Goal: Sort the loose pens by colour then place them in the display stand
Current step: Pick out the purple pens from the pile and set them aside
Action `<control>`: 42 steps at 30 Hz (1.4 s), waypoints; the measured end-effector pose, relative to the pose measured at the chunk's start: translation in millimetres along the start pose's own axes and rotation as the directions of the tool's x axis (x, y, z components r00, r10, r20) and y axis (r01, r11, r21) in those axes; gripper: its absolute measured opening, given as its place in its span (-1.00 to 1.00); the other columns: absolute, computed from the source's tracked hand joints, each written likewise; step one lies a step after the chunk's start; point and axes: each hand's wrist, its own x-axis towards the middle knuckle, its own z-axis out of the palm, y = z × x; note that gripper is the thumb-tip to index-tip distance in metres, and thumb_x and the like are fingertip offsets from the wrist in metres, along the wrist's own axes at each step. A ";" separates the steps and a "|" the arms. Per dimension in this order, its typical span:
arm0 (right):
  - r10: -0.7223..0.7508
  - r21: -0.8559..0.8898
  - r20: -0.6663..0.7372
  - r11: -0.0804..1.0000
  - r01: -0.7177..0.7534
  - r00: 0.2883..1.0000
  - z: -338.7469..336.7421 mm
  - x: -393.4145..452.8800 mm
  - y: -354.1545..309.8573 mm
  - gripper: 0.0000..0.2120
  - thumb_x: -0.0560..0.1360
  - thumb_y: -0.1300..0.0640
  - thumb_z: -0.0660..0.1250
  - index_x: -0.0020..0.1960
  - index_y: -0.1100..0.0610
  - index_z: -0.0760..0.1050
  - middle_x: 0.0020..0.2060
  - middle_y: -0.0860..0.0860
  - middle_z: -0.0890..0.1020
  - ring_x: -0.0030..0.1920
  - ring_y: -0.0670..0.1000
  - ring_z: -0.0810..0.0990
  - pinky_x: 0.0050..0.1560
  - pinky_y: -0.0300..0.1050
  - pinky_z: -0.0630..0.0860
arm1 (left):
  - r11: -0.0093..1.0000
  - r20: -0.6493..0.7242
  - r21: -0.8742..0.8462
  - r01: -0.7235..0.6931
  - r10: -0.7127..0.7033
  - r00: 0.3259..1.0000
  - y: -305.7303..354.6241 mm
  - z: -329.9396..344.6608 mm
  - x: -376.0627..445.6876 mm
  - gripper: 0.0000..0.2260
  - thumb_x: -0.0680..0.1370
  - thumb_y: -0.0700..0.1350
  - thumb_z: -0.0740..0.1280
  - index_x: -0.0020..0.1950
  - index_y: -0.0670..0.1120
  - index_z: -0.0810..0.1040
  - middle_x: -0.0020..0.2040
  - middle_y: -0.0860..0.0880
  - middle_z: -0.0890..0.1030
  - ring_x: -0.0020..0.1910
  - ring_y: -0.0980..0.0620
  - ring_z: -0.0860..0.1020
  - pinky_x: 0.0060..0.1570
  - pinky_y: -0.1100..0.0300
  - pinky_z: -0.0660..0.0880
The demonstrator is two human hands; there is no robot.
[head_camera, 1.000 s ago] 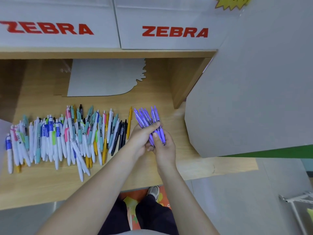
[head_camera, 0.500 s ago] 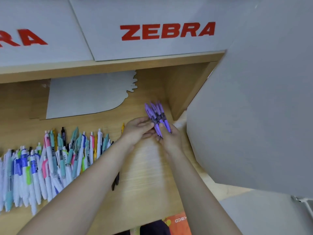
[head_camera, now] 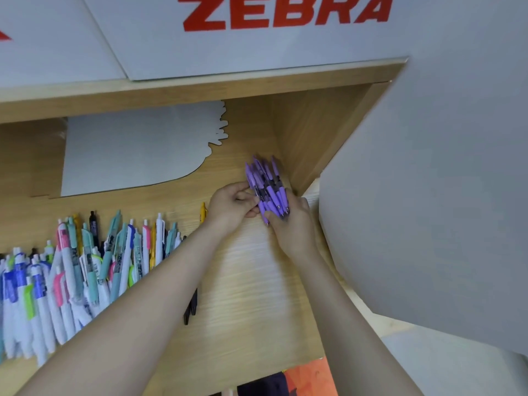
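Purple pens bunched in my right hand, tips pointing twelve o'clock; left hand pinches them, stand perhaps at three.

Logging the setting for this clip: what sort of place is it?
Probably a stationery shop's display counter: white ZEBRA-branded boards above a wooden shelf, loose pens spread out, purple pens gathered in both hands.

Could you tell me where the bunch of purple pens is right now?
In the head view, the purple pens are right of centre, held between the left hand and right hand above the wooden shelf, near its back right corner.
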 end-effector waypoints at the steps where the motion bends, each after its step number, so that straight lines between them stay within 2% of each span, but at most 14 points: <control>1: -0.014 -0.024 0.004 1.000 0.014 1.000 -1.0 2.5 -0.4 -0.57 0.45 0.15 0.44 0.29 0.07 0.46 0.04 0.10 0.49 -0.13 -0.25 0.38 -0.11 -0.49 0.38 | 1.000 -0.002 0.001 -0.008 0.008 1.000 1.0 -1.6 0.8 -0.52 0.57 -0.34 0.38 0.48 -0.25 0.37 -0.16 -0.09 0.62 -0.26 0.05 0.63 -0.19 0.27 0.63; 4: -0.052 -0.050 -0.010 0.997 0.051 0.999 -7.1 -0.4 2.8 -0.45 0.43 0.08 0.48 0.37 0.01 0.41 0.05 0.06 0.46 -0.05 -0.12 0.44 0.06 -0.21 0.49 | 0.996 -0.024 0.058 -0.069 0.071 0.997 1.4 -6.6 0.0 -0.45 0.54 -0.31 0.43 0.50 -0.16 0.36 -0.06 -0.06 0.57 -0.18 0.06 0.60 -0.17 0.33 0.60; 6: -0.097 -0.048 -0.037 0.994 0.095 0.995 -10.5 -12.4 7.9 -0.38 0.46 0.10 0.48 0.47 0.03 0.35 0.08 0.05 0.43 -0.03 -0.08 0.48 0.08 -0.27 0.45 | 0.945 -0.033 0.264 -0.195 0.211 0.977 -3.7 -9.2 -1.6 -0.44 0.51 -0.22 0.48 0.48 -0.10 0.39 0.07 -0.04 0.54 -0.13 0.12 0.55 -0.06 0.35 0.56; 8: -0.178 -0.145 -0.071 0.975 0.166 0.982 -9.9 -27.5 15.3 -0.37 0.50 0.10 0.44 0.50 0.14 0.30 0.16 0.10 0.43 0.09 0.01 0.48 0.17 -0.24 0.40 | 0.804 0.039 0.471 -0.364 0.393 0.919 -14.8 -10.4 -6.1 -0.42 0.52 -0.12 0.49 0.50 -0.10 0.39 0.23 -0.07 0.51 0.08 0.11 0.50 0.17 0.32 0.45; 10: -0.231 -0.261 -0.073 0.943 0.205 0.970 -5.7 -40.0 24.7 -0.41 0.55 0.09 0.37 0.50 0.22 0.28 0.30 0.14 0.42 0.29 0.11 0.43 0.34 -0.08 0.36 | 0.588 0.159 0.661 -0.466 0.497 0.853 -26.8 -11.8 -9.5 -0.40 0.56 0.10 0.37 0.54 -0.07 0.34 0.44 -0.11 0.41 0.41 -0.03 0.35 0.42 0.10 0.27; 12: -0.263 -0.368 -0.034 0.900 0.233 0.964 -0.6 -48.1 33.5 -0.43 0.60 0.07 0.29 0.53 0.23 0.23 0.45 0.15 0.35 0.47 0.13 0.30 0.46 0.05 0.27 | 0.429 0.255 0.777 -0.460 0.454 0.854 -32.4 -13.3 -13.2 -0.36 0.61 0.27 0.19 0.61 0.01 0.19 0.61 -0.06 0.17 0.59 -0.07 0.08 0.52 -0.04 0.04; 14: -0.294 -0.451 0.023 0.850 0.272 0.956 3.1 -51.3 41.7 -0.46 0.64 0.08 0.19 0.56 0.21 0.17 0.54 0.14 0.24 0.55 0.10 0.16 0.52 0.09 0.17 | 0.334 0.325 0.823 -0.460 0.388 0.863 -37.1 -13.2 -12.4 -0.32 0.62 0.34 0.07 0.65 0.07 0.02 0.65 -0.01 -0.05 0.62 -0.01 -0.13 0.55 -0.01 -0.16; 17: -0.322 -0.485 0.058 0.818 0.309 0.945 4.9 -40.6 49.3 -0.51 0.65 0.18 0.17 0.55 0.21 0.21 0.54 0.14 0.25 0.55 0.13 0.17 0.48 0.17 0.23 | 0.243 0.362 0.854 -0.461 0.358 0.860 -38.2 -12.8 -4.5 -0.29 0.60 0.37 0.02 0.65 0.08 -0.09 0.65 0.00 -0.16 0.61 0.02 -0.23 0.53 0.01 -0.31; 20: -0.358 -0.444 0.054 0.827 0.343 0.932 6.3 -21.3 51.1 -0.52 0.61 0.30 0.24 0.51 0.24 0.29 0.48 0.18 0.35 0.50 0.19 0.29 0.40 0.22 0.33 | 0.221 0.366 0.861 -0.458 0.354 0.860 -34.3 -14.6 5.5 -0.24 0.58 0.41 0.00 0.65 0.07 -0.12 0.64 -0.01 -0.18 0.61 0.02 -0.24 0.54 -0.01 -0.30; 24: -0.368 -0.358 -0.003 0.869 0.343 0.930 -3.8 -21.9 45.7 -0.53 0.60 0.36 0.20 0.51 0.29 0.28 0.49 0.20 0.32 0.50 0.12 0.30 0.47 0.06 0.29 | 0.236 0.400 0.829 -0.507 0.383 0.833 -31.3 -14.8 6.2 -0.24 0.57 0.40 0.06 0.64 0.14 -0.17 0.65 -0.06 -0.19 0.61 -0.03 -0.23 0.55 -0.06 -0.28; 29: -0.306 -0.449 -0.053 0.857 0.251 0.951 -8.9 -54.8 54.7 -0.53 0.63 0.23 0.16 0.52 0.27 0.26 0.49 0.15 0.32 0.52 0.08 0.26 0.48 0.08 0.27 | 0.105 0.478 0.832 -0.545 0.362 0.800 -28.2 0.6 14.1 -0.14 0.45 0.51 0.10 0.62 0.23 -0.18 0.62 -0.04 -0.33 0.58 -0.17 -0.33 0.52 -0.22 -0.27; 36: -0.223 -0.414 -0.079 0.894 0.172 0.972 -4.7 -34.3 52.5 -0.50 0.62 0.12 0.15 0.53 0.23 0.19 0.50 0.15 0.29 0.52 0.12 0.23 0.45 0.16 0.27 | 0.229 0.404 0.822 -0.521 0.410 0.818 -12.4 6.7 41.5 -0.11 0.45 0.46 0.20 0.64 0.08 0.01 0.65 -0.07 -0.19 0.60 -0.18 -0.25 0.52 -0.07 -0.23; 38: -0.209 -0.360 -0.108 0.919 0.157 0.972 -3.7 -29.9 49.8 -0.51 0.63 0.11 0.16 0.51 0.24 0.23 0.49 0.16 0.31 0.51 0.12 0.25 0.45 0.16 0.28 | 0.188 0.424 0.822 -0.538 0.430 0.797 -15.9 13.9 39.7 -0.09 0.41 0.51 0.20 0.64 0.10 0.03 0.65 -0.07 -0.18 0.59 -0.20 -0.28 0.50 -0.13 -0.28; 42: -0.169 -0.300 -0.076 0.944 0.139 0.983 -3.5 -30.2 44.7 -0.47 0.66 -0.06 0.07 0.55 0.17 0.20 0.53 0.07 0.26 0.55 0.02 0.17 0.52 0.06 0.18 | 0.123 0.409 0.841 -0.527 0.493 0.768 -16.6 24.1 48.5 -0.13 0.41 0.54 0.06 0.60 0.08 0.19 0.65 -0.11 -0.01 0.60 -0.25 -0.19 0.50 -0.35 -0.14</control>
